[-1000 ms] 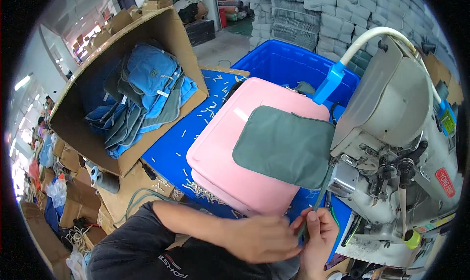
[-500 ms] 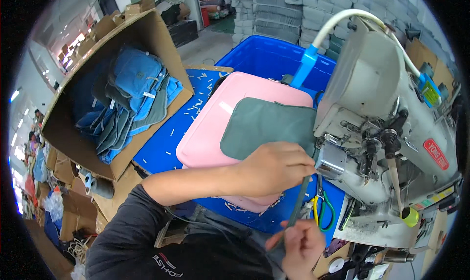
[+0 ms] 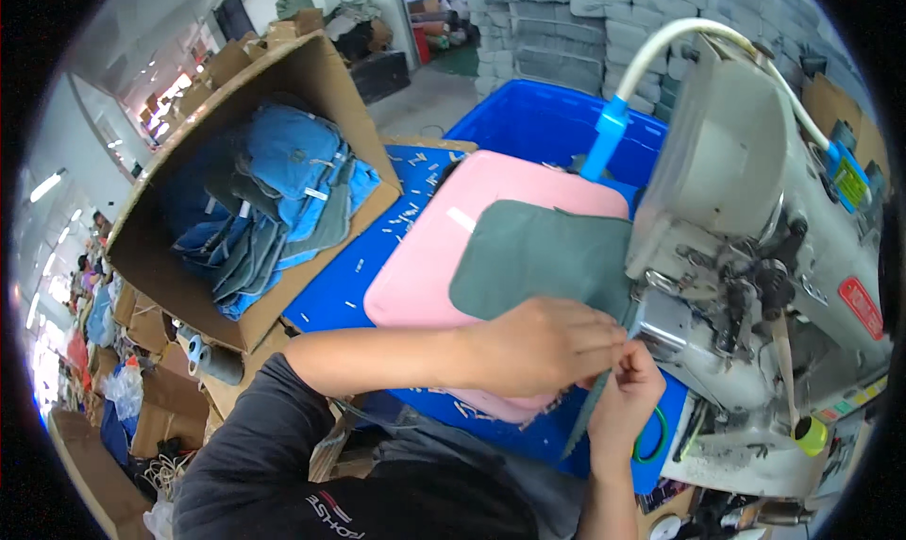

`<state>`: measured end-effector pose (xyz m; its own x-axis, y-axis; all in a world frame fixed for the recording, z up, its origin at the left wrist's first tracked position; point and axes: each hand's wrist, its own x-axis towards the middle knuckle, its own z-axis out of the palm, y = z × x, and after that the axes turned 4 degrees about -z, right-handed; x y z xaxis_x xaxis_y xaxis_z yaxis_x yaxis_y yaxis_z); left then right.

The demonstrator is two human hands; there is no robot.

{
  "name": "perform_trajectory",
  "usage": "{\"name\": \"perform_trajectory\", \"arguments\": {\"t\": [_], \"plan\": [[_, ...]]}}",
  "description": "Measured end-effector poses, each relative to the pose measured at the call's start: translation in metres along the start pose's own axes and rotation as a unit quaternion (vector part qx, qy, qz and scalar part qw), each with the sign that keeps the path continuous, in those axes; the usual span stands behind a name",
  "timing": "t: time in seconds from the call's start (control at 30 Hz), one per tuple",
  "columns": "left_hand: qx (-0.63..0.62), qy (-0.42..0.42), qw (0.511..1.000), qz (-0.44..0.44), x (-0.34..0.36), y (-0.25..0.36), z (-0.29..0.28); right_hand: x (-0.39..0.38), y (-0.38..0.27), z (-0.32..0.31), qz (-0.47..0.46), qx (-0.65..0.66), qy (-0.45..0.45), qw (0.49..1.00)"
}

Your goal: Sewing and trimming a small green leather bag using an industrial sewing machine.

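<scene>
A grey-green fabric piece (image 3: 543, 257) with rounded corners lies on a pink plastic lid-like surface (image 3: 411, 276), its right edge running up to the sewing machine (image 3: 703, 210). My left hand (image 3: 552, 347) reaches across from the left, fingers closed on a narrow grey-green fabric strip (image 3: 587, 417) by the machine's metal plate (image 3: 665, 323). Fingertip to fingertip with it, my right hand (image 3: 628, 394) pinches the same strip from below. The strip's loose end dangles beside my right wrist. My fingers hide exactly where strip and fabric piece meet.
At left, a tilted cardboard box (image 3: 368, 210) holds several blue and grey sewn pieces. Thread scraps litter the blue tabletop (image 3: 330, 285). Green-handled scissors (image 3: 651, 436) lie partly behind my right hand. A blue bin (image 3: 510, 116) stands behind the table; stacked grey bundles (image 3: 557, 49) line the back.
My right hand has risen from lower down the strip to my left fingertips. My left hand stays by the machine. The whole view has shifted slightly, and the scissors are now more covered.
</scene>
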<state>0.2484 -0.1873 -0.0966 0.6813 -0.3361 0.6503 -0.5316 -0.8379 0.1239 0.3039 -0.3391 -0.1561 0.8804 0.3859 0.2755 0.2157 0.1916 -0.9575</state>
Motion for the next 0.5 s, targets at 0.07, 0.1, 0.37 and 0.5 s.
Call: {"name": "perform_trajectory", "arguments": {"t": [0.07,0.1,0.37,0.5], "plan": [[-0.004,-0.009,1.000,0.000,0.006,-0.002,0.002,0.004,-0.001,-0.003,-0.011,-0.032,0.011,0.999],[-0.017,-0.015,1.000,0.002,0.008,-0.003,0.004,0.005,-0.003,-0.002,-0.009,-0.028,0.009,1.000],[-0.036,-0.008,0.999,0.012,0.014,-0.018,0.000,0.011,-0.010,0.004,0.018,-0.043,0.028,0.999],[-0.171,-0.041,0.973,-0.149,0.012,-0.025,-0.007,0.015,-0.017,0.011,0.009,-0.148,-0.021,0.989]]}}
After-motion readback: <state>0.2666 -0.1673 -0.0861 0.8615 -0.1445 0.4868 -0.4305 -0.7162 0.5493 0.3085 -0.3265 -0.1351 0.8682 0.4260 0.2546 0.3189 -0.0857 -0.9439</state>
